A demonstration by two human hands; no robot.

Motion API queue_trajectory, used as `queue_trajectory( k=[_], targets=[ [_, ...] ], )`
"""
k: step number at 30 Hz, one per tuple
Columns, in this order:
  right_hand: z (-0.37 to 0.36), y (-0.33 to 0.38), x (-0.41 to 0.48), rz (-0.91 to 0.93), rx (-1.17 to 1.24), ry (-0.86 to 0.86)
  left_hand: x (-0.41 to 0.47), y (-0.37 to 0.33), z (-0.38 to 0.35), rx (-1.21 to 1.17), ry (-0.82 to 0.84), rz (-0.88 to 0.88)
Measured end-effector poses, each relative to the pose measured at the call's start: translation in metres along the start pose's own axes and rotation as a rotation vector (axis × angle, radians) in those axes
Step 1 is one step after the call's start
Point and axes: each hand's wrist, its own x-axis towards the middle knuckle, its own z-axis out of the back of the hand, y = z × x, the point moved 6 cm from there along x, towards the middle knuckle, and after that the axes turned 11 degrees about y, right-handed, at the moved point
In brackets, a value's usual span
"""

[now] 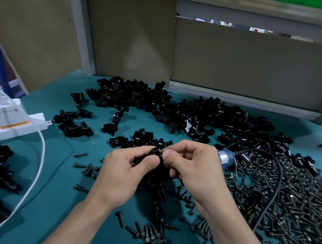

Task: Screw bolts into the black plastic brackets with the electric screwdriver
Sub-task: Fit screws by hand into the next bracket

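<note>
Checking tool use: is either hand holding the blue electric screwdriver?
No: the blue electric screwdriver lies on the teal table; the left hand and right hand grip a black plastic bracket.

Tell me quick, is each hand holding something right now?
Left hand: fingers curled round a black bracket.
Right hand: fingers pinch the same bracket from the other side.
</note>
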Motion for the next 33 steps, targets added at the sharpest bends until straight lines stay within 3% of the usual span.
queue_trajectory(
  k=[15, 25, 33],
  targets=[
    [-0.009, -0.006, -0.001, 0.002, 0.068, -0.052, 0.001, 0.005, 0.001, -0.025, -0.040, 0.004],
    [-0.014, 0.000, -0.004, 0.052, -0.428, -0.147, -0.001, 0.009, -0.002, 0.006, -0.011, 0.051],
    [-0.010, 0.009, -0.002, 0.000, -0.438, 0.108, -0.003, 0.011, 0.005, 0.059, -0.072, 0.075]
  ],
)
